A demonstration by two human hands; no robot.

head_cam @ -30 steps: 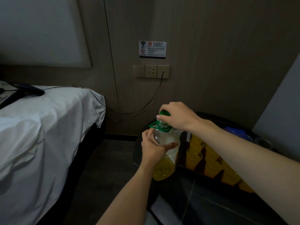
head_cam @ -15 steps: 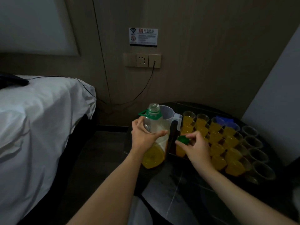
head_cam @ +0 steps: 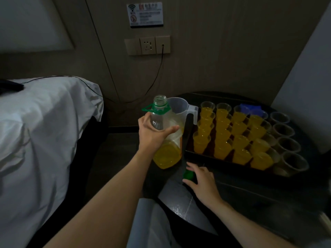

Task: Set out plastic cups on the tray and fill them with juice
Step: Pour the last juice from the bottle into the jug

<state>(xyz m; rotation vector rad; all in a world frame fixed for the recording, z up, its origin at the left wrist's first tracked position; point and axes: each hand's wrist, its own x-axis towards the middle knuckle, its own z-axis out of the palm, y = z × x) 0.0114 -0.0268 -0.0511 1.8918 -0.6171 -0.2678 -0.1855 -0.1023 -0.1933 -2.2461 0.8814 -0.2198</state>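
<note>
Dark round surface (head_cam: pixel 250 203) at lower right carries a tray (head_cam: pixel 215 161) of mostly filled cups (head_cam: pixel 240 140), right column of empty cups (head_cam: pixel 288 145) remaining; left hand (head_cam: pixel 154 135) grips the uncapped juice bottle (head_cam: pixel 164 140), right hand (head_cam: pixel 198 179) pinches its green cap (head_cam: pixel 188 175).

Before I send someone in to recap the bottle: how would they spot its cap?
Start at the black tray of juice cups on the dark table. Just in front of its near left corner, under the right hand, sits the cap, small, round, the only green thing there.

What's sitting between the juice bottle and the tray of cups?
In the head view, a clear plastic pitcher stands between the juice bottle, held in the left hand, and the tray.
</note>
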